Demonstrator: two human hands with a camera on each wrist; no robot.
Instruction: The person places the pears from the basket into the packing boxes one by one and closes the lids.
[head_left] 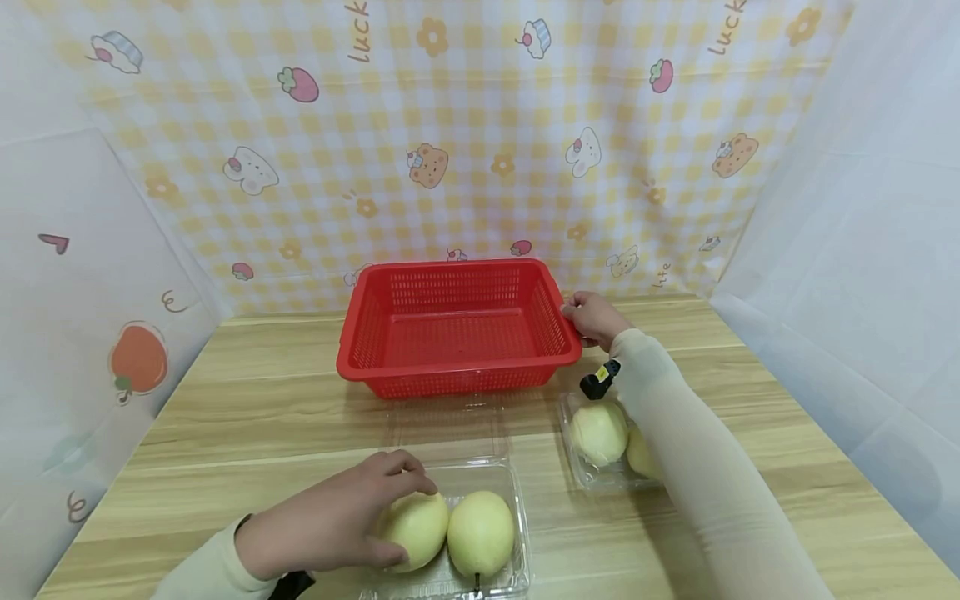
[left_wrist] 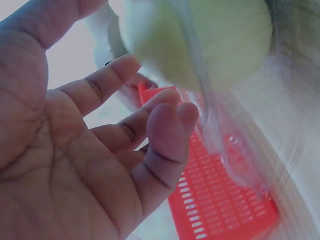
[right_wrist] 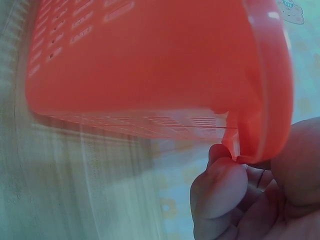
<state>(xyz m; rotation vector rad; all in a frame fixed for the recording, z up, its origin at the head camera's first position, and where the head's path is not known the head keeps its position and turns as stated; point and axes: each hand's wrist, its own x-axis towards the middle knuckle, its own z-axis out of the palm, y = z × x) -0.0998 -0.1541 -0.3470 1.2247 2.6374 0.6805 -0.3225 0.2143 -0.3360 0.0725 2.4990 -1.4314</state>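
My left hand (head_left: 348,508) has its thumb and fingertips around the left pear (head_left: 417,531), a pale yellow-green one, inside a clear plastic container (head_left: 521,542). Beside it sits a second pear (head_left: 481,533) with a dark stem pointing down. In the left wrist view the pear (left_wrist: 220,45) lies partly behind the container's clear edge, while the lower fingers stay outside. My right hand (head_left: 596,319) pinches the right rim of a red plastic basket (head_left: 457,379). The right wrist view shows the fingers and thumb (right_wrist: 220,190) at the basket's rim (right_wrist: 277,100).
Another clear container (head_left: 581,475) with pears (head_left: 598,433) stands at the right, partly hidden under my right forearm. The first container's clear lid (head_left: 448,429) lies opened toward the basket. A checked curtain (head_left: 480,200) hangs behind the wooden table (head_left: 247,400).
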